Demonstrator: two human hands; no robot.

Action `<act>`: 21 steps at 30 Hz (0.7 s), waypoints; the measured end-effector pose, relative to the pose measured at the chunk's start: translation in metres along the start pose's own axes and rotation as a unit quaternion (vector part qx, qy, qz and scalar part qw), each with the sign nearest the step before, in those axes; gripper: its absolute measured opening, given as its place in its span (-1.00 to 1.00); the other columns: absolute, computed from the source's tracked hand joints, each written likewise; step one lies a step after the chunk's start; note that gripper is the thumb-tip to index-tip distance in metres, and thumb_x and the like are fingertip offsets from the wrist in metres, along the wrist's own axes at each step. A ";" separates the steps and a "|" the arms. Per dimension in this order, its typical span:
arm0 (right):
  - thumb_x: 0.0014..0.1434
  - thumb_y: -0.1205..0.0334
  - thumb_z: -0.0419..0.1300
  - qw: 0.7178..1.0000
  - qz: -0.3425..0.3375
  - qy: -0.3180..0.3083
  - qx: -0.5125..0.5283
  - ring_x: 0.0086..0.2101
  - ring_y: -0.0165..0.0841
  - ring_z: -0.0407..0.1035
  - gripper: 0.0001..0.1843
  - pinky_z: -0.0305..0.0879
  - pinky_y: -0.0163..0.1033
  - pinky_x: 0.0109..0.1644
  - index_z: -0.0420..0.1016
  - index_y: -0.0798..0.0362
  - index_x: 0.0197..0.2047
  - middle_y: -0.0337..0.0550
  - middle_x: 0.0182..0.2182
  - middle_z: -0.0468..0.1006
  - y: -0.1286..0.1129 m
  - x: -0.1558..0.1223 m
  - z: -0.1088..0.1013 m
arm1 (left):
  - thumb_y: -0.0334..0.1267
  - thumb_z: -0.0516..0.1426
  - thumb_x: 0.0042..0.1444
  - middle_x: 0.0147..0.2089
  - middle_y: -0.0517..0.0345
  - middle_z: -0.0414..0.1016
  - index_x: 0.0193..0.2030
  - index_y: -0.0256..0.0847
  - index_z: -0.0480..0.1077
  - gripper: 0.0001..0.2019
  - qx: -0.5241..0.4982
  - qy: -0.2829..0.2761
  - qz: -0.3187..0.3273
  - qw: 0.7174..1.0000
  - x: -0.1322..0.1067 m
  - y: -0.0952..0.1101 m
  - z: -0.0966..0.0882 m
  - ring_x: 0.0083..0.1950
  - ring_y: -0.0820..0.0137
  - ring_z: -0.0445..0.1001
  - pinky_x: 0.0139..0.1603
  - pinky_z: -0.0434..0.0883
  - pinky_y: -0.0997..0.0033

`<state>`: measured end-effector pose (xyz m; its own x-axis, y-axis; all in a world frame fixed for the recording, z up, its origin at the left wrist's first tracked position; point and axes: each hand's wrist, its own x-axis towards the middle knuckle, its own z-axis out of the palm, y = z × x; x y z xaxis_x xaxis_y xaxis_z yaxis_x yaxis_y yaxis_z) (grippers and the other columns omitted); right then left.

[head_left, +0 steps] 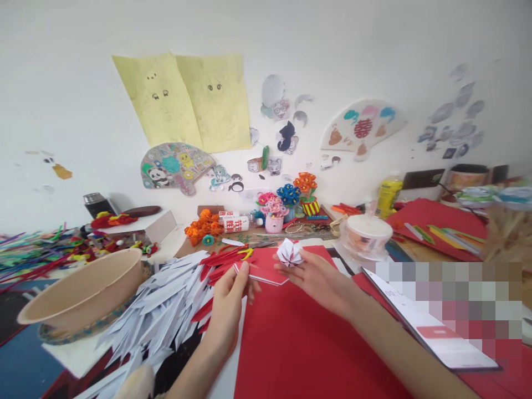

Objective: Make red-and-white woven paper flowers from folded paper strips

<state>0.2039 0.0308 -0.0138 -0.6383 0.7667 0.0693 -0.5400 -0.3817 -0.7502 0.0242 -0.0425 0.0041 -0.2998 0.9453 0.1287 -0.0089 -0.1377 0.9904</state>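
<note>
My left hand (230, 296) is closed, its thumb pinching one end of a folded red-and-white paper strip (266, 277). The strip points right, toward the other hand. In my right hand (318, 280), the fingertips grip a small white folded-paper flower (289, 253) with reddish lines between its folds. Both hands are above a large red paper sheet (299, 343). Left of my left hand lies a heap of white folded paper strips (166, 299), with red folded strips (218, 263) at its far edge. Yellow-handled scissors (246, 254) lie just beyond my left hand.
A beige bowl (83, 288) stands at the left, near colourful pipe cleaners (33, 249). At the right lies a tablet-like screen (428, 321). Farther back are a round tub (368, 235), a yellow bottle (388, 194), craft flowers (272, 208) and a white box (145, 230) against the wall.
</note>
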 end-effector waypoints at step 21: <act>0.20 0.01 0.22 1.000 -0.014 0.004 -0.004 -0.17 -0.29 0.48 -0.71 0.29 -0.15 0.12 0.50 0.08 -0.20 -0.14 -0.25 0.57 0.000 0.000 0.001 | 0.12 0.16 0.03 -0.65 0.21 0.28 -0.65 -0.26 0.31 -0.52 0.020 0.003 -0.035 0.999 0.001 0.000 -0.004 -0.59 0.53 0.14 -0.51 0.14 0.50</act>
<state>0.2035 0.0301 -0.0129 -0.6185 0.7813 0.0841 -0.5532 -0.3569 -0.7527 0.0202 -0.0423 0.0036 -0.3045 0.9507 0.0592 0.0080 -0.0595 0.9982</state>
